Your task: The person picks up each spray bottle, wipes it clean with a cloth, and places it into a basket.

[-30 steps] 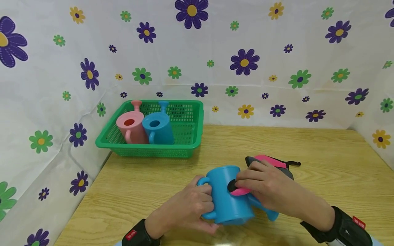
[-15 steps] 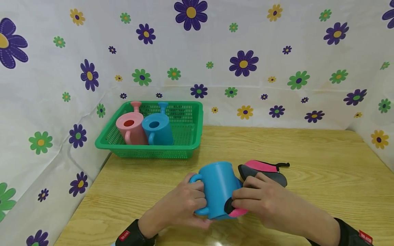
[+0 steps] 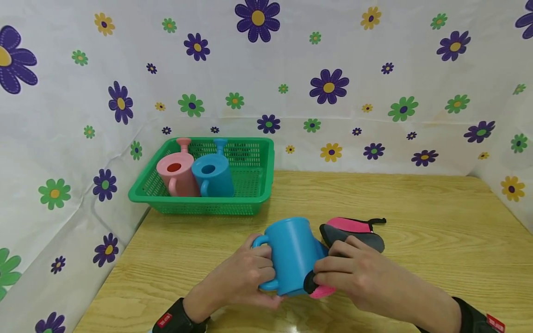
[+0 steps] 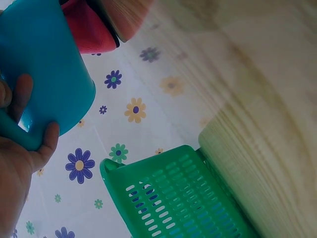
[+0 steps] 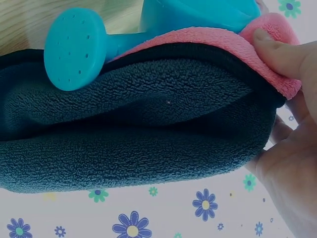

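Observation:
My left hand (image 3: 245,275) grips the handle of a blue toy watering can (image 3: 291,254), which is tilted above the table. My right hand (image 3: 354,273) pinches a pink and dark grey fleece cloth (image 3: 351,225) with black edging and a hanging loop. A bunched corner of it lies against the can's lower right side in the head view. The right wrist view shows the cloth's grey folds (image 5: 148,158) spread beneath the can's spout, whose holed sprinkler head (image 5: 74,49) sticks out over them. In the head view the right hand largely hides that spout.
A green plastic basket (image 3: 200,199) stands at the back left of the wooden table (image 3: 416,217). Inside it are a pink watering can (image 3: 176,175) and another blue one (image 3: 214,175). Flower-printed sheeting (image 3: 291,55) rises behind and at the sides.
The watering can has shifted left and slightly back, its spout now mostly hidden. My right hand has slid the cloth down the can's side towards its lower end.

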A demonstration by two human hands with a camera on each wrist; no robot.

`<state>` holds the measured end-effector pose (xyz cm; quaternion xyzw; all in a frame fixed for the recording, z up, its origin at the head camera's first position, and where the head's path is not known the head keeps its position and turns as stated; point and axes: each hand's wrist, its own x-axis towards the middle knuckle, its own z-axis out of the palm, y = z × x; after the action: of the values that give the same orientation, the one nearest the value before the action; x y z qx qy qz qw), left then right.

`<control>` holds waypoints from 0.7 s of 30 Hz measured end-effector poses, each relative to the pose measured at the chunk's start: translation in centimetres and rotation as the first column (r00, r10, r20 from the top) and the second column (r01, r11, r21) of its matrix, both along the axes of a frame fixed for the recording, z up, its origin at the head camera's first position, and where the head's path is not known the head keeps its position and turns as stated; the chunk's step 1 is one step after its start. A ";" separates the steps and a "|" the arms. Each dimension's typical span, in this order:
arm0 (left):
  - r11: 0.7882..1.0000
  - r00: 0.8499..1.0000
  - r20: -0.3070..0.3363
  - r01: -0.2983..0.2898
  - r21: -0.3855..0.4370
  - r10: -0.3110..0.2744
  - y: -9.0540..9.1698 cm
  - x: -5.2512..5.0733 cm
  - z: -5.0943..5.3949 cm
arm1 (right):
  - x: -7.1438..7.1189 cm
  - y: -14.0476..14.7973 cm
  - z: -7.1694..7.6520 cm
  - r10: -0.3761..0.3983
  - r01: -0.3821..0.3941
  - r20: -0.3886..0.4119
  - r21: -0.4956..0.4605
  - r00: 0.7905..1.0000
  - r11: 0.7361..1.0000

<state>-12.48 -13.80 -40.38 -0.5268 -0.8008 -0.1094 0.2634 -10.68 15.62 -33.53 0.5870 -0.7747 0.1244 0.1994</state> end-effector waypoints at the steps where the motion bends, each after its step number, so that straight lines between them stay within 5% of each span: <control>1: 1.000 1.000 0.001 -0.002 -0.002 0.002 0.0 0.0 0.0 | 0.0 0.0 -0.1 0.001 -0.001 -0.004 -0.006 1.000 1.000; 9: 1.000 0.999 0.033 -0.012 -0.010 0.012 -0.2 0.4 0.0 | 0.0 0.0 -0.1 -0.009 0.009 -0.017 0.000 1.000 1.000; 21: 0.999 0.999 -0.023 0.032 0.019 -0.032 0.1 0.9 0.2 | -0.9 -0.3 -0.3 0.014 -0.019 -0.060 -0.078 0.998 0.997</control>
<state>-11.62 -13.73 -40.19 -0.5383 -0.7880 -0.1152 0.2758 -11.59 15.37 -33.84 0.5886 -0.7581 0.1389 0.2440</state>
